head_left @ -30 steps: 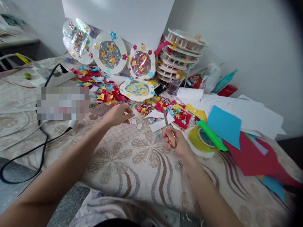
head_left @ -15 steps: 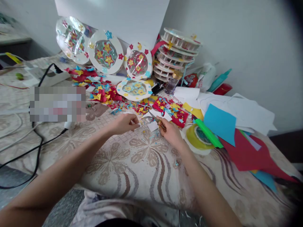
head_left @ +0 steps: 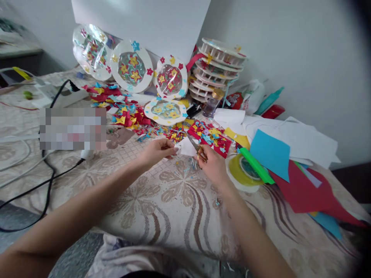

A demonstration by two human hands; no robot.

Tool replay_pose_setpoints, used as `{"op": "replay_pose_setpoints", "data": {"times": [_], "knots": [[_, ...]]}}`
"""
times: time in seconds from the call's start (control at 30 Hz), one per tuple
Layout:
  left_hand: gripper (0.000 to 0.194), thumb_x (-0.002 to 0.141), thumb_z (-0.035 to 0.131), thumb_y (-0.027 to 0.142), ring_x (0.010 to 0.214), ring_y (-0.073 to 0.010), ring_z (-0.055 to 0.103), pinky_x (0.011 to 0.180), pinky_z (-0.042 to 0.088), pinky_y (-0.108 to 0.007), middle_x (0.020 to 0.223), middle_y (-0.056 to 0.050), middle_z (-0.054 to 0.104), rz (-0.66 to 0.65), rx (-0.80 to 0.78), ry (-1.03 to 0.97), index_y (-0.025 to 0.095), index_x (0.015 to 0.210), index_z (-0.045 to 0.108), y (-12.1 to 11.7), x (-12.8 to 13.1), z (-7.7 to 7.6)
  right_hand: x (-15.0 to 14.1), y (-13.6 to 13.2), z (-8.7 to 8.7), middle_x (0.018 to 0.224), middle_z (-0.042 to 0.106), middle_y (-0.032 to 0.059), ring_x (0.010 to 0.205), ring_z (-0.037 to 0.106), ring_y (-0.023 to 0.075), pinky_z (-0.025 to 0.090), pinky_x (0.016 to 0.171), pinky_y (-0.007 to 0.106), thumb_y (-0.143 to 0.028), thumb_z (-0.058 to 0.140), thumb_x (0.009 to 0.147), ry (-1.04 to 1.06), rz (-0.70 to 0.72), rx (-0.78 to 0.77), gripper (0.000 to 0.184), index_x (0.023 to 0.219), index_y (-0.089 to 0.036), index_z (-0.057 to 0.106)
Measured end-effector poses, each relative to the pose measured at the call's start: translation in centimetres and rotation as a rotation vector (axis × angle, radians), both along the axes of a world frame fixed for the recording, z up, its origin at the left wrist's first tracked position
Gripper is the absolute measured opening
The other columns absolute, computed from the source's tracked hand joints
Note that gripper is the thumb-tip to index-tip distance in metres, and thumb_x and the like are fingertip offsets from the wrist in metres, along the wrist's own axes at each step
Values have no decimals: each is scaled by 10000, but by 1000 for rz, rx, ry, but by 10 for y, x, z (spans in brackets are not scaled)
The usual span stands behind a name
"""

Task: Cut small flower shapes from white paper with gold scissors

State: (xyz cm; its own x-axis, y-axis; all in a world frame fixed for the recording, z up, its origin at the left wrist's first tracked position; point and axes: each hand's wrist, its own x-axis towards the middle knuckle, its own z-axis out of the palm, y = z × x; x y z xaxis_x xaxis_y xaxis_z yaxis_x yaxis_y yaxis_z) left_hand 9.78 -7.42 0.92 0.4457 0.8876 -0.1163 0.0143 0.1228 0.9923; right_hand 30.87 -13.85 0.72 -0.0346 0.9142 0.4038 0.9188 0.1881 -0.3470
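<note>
My left hand pinches the left edge of a small piece of white paper, just over the tablecloth. My right hand has its fingers in the gold handles of a pair of scissors. The scissors' blades point up and left, over or beside the paper; whether they touch it I cannot tell. Behind both hands lies a heap of tiny coloured scraps. A red sheet covered with small red, yellow and blue cut-outs is just beyond my right hand.
Decorated white round frames lean at the back beside a stacked white tiered piece. To the right are a yellow tape roll, a green stick, blue card and red sheets. Black cable loops at left.
My left hand has moved right and now grips the white paper. The scissors have swung left, toward the paper, and my hands are closer together. The whole view has shifted slightly.
</note>
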Motion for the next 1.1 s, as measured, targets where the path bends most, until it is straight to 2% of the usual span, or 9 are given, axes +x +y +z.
{"op": "replay_pose_setpoints", "data": {"times": [0.2, 0.37, 0.47, 0.63, 0.73, 0.83, 0.97, 1.1], "knots": [[267, 641, 789, 270, 617, -87, 626, 643, 510, -214, 679, -28, 665, 18, -227, -109, 108, 699, 585, -8, 8, -5, -11, -6, 2, 988, 707, 35, 865, 658, 194, 469, 743, 279, -188, 536, 834, -32, 53, 37, 256, 1082, -222, 592], [271, 670, 778, 257, 628, -110, 648, 609, 522, -219, 666, -11, 644, 57, -291, -167, 124, 726, 548, -13, 13, -2, -15, -9, 3, 982, 712, 49, 895, 657, 192, 476, 760, 280, -200, 531, 847, -45, 37, 55, 243, 1077, -217, 607], [220, 730, 734, 249, 606, -98, 643, 589, 515, -203, 673, -6, 644, 14, -322, -194, 130, 775, 555, -15, 15, -3, -15, -9, 2, 978, 710, 49, 890, 656, 186, 482, 765, 278, -195, 536, 842, -35, 42, 72, 258, 1090, -220, 607], [163, 792, 673, 221, 604, -83, 631, 618, 509, -192, 666, -18, 648, 9, -334, -258, 120, 740, 555, -18, 19, -7, -13, -9, 1, 986, 704, 57, 893, 650, 203, 482, 788, 304, -209, 551, 832, 14, 43, 62, 303, 1130, -228, 600], [169, 779, 684, 202, 579, -77, 619, 620, 507, -196, 642, -7, 635, 43, -326, -273, 121, 736, 543, -18, 20, -7, -15, -12, 3, 957, 700, 52, 803, 647, 194, 487, 740, 295, -251, 571, 824, 126, 19, 47, 352, 1175, -226, 581], [181, 769, 695, 221, 576, -80, 617, 621, 507, -205, 650, -12, 638, 50, -327, -270, 119, 743, 548, -18, 19, -6, -22, -16, 5, 870, 690, 42, 687, 616, 173, 482, 673, 280, -305, 575, 825, 244, -24, 57, 321, 1134, -221, 600], [254, 714, 742, 301, 604, -94, 618, 622, 495, -217, 676, -22, 645, 8, -324, -259, 118, 736, 568, -23, 21, -8, -34, -20, 6, 816, 668, 28, 624, 580, 155, 472, 636, 268, -328, 577, 814, 345, 0, 7, 266, 1050, -213, 619], [340, 633, 786, 370, 564, -78, 563, 584, 454, -210, 637, 5, 615, -6, -277, -258, 117, 728, 579, -28, 24, -13, -41, -19, 5, 832, 672, 22, 659, 592, 160, 472, 666, 263, -258, 561, 808, 322, 56, -38, 238, 1037, -232, 625]]}}
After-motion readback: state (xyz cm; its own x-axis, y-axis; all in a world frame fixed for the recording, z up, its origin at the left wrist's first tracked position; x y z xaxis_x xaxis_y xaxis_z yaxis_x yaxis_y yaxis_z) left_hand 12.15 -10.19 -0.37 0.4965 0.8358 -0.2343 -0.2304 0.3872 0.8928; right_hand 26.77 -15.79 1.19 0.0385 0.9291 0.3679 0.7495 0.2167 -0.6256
